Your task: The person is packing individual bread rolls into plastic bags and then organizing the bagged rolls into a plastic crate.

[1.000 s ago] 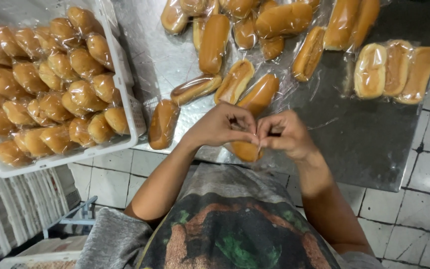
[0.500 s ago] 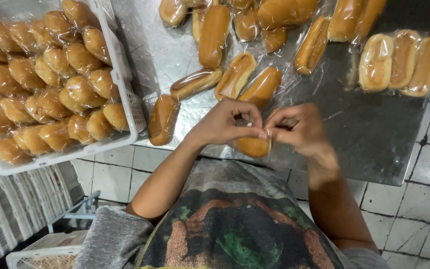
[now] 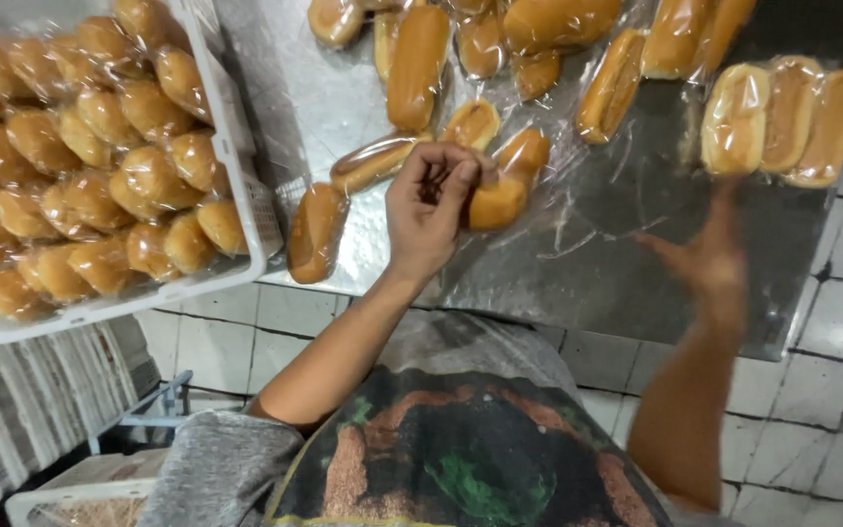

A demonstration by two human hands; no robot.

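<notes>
Moved: hands were together at the desk edge a second ago, both pinching one wrapped roll; now split apart. Right hand has swung out to the right, left hand has kept the roll.
Left hand: closed on a wrapped bread roll, fingers curled, thumb pressing the wrap at the roll's near end.
Right hand: blurred by motion, fingers spread wide, holding nothing; hovers over the dark part of the desk, just below a pack of three rolls.
Roll position: above the desk's near edge, just right of the left palm, touching a second wrapped roll behind it.
Desk: shiny metal sheet, loose clear film lying across it.
Other rolls: one wrapped roll lies at the near-left edge, well clear of the hand; more wrapped rolls scattered along the far side.
Crate: white, far left, heaped with wrapped round buns.
Floor: pale tiles below the desk edge.
</notes>
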